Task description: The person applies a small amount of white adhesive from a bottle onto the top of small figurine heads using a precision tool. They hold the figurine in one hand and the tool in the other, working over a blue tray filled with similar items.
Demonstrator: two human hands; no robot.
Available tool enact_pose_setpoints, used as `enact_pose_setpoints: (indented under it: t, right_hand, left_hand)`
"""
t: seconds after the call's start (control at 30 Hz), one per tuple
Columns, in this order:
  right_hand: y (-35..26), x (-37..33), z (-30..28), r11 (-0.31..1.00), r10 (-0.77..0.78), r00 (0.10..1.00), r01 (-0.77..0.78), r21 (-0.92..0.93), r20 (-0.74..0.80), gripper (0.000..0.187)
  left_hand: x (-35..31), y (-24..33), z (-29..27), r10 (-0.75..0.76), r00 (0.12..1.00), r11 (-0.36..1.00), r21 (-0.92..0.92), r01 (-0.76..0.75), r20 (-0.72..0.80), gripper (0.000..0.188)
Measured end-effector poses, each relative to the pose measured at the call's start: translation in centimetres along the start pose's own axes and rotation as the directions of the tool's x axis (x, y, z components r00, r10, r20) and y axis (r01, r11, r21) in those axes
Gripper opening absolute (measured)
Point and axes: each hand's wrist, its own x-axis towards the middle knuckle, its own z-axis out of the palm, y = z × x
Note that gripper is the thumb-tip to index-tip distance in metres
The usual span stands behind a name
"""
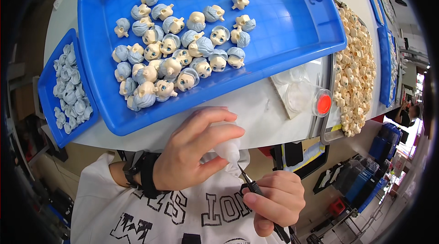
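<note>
Close to my chest, my left hand (192, 148) is closed around a small white rounded piece (228, 150), gripping it between thumb and fingers. What kind of part it is cannot be made out. Lower right, my right hand (276, 198) is wrapped round a thin pointed tool (252, 186) with a black ridged handle. Its dark tip reaches up to the underside of the white piece, touching it or very near it. Just beyond my hands lies a big blue tray (183, 115) with many cream doll heads (187, 79) with light-blue hair, several with painted eyes.
A smaller blue tray (51, 122) at left holds pale-blue hair pieces (71, 86). At right, a metal tray (330, 137) is heaped with cream parts (354, 74). Between stand a clear cup with a red-orange disc (323, 104) and a clear round container (298, 96) on the white table (256, 120).
</note>
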Motion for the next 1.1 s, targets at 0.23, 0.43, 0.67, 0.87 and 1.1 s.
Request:
enact_pose_setpoints:
  t: [0.23,0.43,0.67,0.87,1.1]
  right_hand:
    - [-0.1,0.8,-0.6,0.980,-0.053,0.994,0.071,-0.186,0.098,0.044]
    - [-1.3,2.9,1.7,0.998,-0.058,0.992,0.059,-0.002,-0.116,0.018]
    - [-1.0,2.1,3.3,0.908,-0.135,0.964,0.213,0.362,-0.229,0.011]
    - [-1.2,2.7,2.6,0.846,-0.020,0.984,0.111,0.521,-0.176,0.034]
    - [-2.1,3.2,2.8,0.796,0.362,0.891,-0.143,0.588,-0.274,0.034]
  left_hand:
    - [-0.3,-0.2,0.2,-0.015,1.000,0.999,-0.038,0.015,0.007,0.054]
    - [-0.5,-0.5,0.1,0.007,1.000,1.000,0.016,-0.007,-0.023,0.038]
    - [0.1,-0.3,0.4,0.050,0.999,0.998,-0.025,-0.050,0.002,0.053]
    - [0.0,-0.2,0.3,0.063,0.998,0.998,-0.027,-0.063,-0.009,0.053]
    - [-0.1,-0.5,0.3,0.045,0.999,0.999,0.006,-0.045,-0.017,0.042]
